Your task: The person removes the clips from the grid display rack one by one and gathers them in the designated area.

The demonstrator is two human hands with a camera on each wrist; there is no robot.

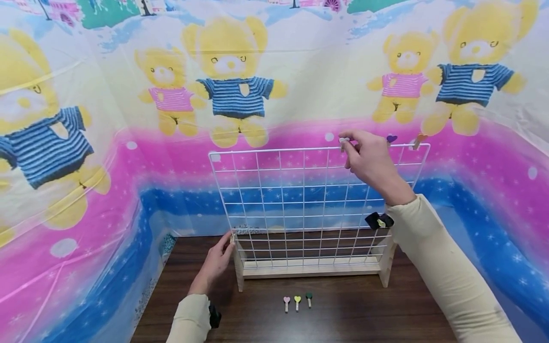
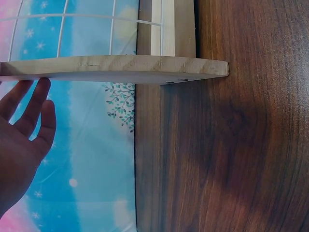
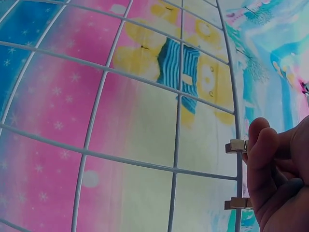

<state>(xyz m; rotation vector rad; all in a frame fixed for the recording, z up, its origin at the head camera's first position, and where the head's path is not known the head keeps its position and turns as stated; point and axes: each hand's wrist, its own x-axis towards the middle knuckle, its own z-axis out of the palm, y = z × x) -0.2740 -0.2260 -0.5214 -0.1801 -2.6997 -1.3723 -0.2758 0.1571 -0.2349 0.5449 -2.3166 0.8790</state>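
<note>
Our right hand pinches a white-heart wooden clip against the white wire grid beneath; our relaxed left hand touches the pale wooden stand. We fasten it, seemingly; next needs gentle release.

The upright wire grid blocks a reach to the cloth behind, but there is room to pass over its top bar. Left of the right hand that bar runs free to the corner; to the right, the purple clip and orange clip jut up. Beside the left leg, the left hand blocks the way. A free strip of table parts the crossboard from three small clips
</note>
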